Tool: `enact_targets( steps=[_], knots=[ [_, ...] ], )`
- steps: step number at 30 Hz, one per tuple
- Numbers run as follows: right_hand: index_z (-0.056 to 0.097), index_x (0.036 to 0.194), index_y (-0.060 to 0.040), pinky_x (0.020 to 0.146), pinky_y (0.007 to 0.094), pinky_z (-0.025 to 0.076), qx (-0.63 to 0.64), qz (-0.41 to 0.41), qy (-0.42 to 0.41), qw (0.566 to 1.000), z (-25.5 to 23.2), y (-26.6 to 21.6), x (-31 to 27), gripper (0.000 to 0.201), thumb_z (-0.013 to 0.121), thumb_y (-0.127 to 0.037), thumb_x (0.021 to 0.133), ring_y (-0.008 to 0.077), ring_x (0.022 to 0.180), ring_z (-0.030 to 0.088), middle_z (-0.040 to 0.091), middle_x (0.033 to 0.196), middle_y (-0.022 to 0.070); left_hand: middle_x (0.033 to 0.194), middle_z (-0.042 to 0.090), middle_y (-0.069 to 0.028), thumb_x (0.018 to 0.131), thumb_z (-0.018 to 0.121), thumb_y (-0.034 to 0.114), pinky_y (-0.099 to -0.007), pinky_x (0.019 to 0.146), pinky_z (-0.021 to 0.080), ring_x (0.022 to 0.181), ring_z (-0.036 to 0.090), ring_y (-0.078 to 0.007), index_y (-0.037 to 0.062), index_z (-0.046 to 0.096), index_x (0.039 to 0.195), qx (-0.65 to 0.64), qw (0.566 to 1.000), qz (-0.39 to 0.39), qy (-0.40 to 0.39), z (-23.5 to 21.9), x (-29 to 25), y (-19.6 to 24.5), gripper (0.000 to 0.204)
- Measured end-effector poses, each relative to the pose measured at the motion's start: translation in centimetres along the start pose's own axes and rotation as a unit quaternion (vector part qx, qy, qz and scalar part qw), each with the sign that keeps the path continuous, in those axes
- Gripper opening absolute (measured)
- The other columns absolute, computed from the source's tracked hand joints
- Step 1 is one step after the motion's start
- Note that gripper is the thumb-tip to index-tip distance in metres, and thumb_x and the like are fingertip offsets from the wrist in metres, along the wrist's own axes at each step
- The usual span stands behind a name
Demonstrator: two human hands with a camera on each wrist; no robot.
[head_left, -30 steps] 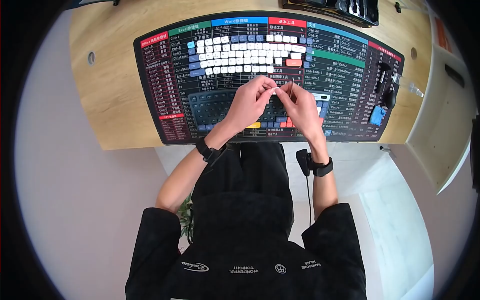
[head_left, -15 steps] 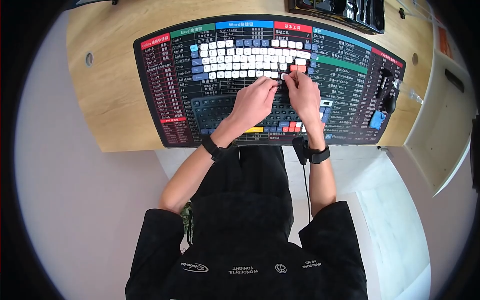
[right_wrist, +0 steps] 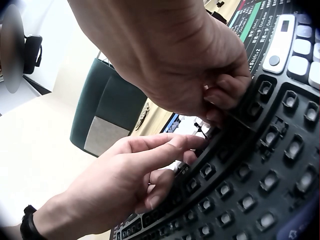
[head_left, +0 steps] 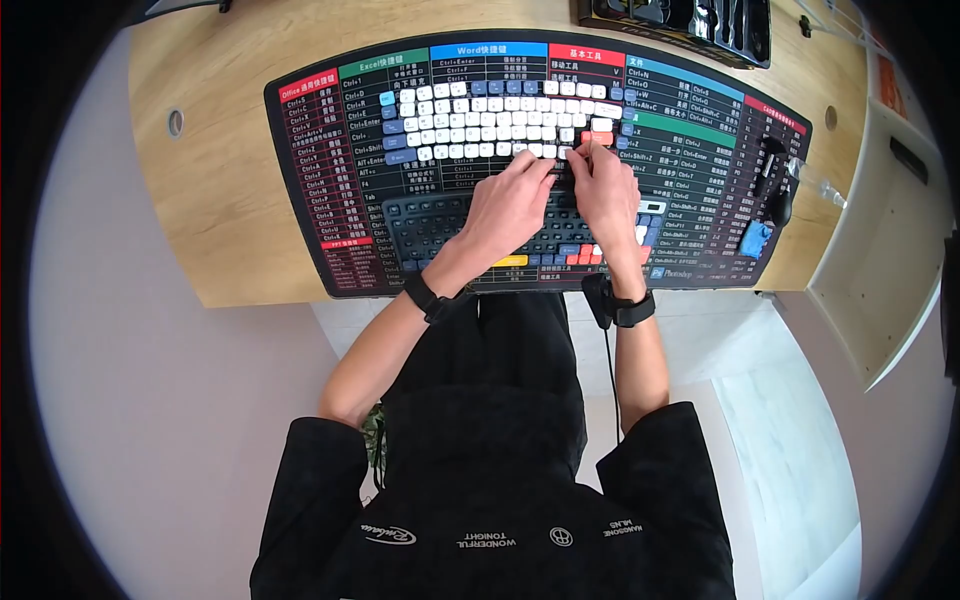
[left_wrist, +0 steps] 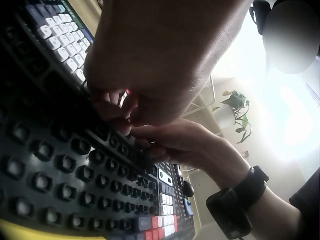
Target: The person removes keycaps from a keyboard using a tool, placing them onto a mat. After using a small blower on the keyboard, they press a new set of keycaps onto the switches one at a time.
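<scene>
Both hands meet at the near right end of rows of loose white keycaps (head_left: 475, 120), laid out on a black printed mat (head_left: 690, 190). My right hand (head_left: 607, 195) has its fingers curled down, thumb and forefinger pinching at a white keycap at the row's end. Beside it, my left hand (head_left: 503, 208) bends its fingers to the nearest row; I cannot tell whether it holds anything. Below the wrists' reach lies a black keyboard (head_left: 430, 225), most of its switches bare. A thin dark piece (right_wrist: 200, 131) shows near the fingertips in the right wrist view.
Coral keycaps (head_left: 597, 138) sit just right of the fingers. On the mat's right lie a black-handled tool (head_left: 780, 205), a clear tube (head_left: 820, 187) and a blue cloth (head_left: 756, 240). A black tray (head_left: 690, 25) stands at the back right, a white drawer (head_left: 870, 260) at the right.
Both hands have moved from over the keyboard, where they held a small white keycap between them, forward to the near row of keycaps. In the last half second the right hand has shifted only slightly.
</scene>
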State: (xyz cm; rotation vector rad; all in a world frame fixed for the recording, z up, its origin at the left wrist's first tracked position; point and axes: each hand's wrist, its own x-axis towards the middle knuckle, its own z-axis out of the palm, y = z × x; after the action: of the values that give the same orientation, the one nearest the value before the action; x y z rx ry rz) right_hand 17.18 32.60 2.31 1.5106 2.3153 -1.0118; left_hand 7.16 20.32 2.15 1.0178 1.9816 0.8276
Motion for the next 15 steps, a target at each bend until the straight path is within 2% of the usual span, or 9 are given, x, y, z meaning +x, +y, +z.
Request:
enact_targets(
  steps=[13,15],
  knots=[
    [0.070,0.094,-0.0067,0.071,0.0543,0.053,0.009,-0.014,0.004,1.000,-0.3,0.1,0.0,0.028,0.063,-0.033,0.101,0.0453,0.082,0.070,0.072,0.080,0.0222,0.099,0.063,-0.0129,0.100,0.062,0.012,-0.0459,0.066,0.052,0.077,0.067,-0.0378,0.0021,0.067,0.118,-0.010,1.000,0.019,0.007,0.1,-0.5,-0.2,0.021],
    [0.070,0.092,-0.0040,0.067,0.0511,0.053,0.036,-0.018,0.011,0.999,-1.1,0.3,-0.4,0.031,0.060,-0.031,0.103,0.0446,0.078,0.069,0.072,0.079,0.0214,0.098,0.062,-0.0126,0.100,0.062,0.011,-0.0449,0.065,0.052,0.077,0.067,-0.0370,0.0021,0.067,0.117,-0.029,0.999,0.033,0.016,-0.2,-1.0,-0.2,0.019]
  ],
)
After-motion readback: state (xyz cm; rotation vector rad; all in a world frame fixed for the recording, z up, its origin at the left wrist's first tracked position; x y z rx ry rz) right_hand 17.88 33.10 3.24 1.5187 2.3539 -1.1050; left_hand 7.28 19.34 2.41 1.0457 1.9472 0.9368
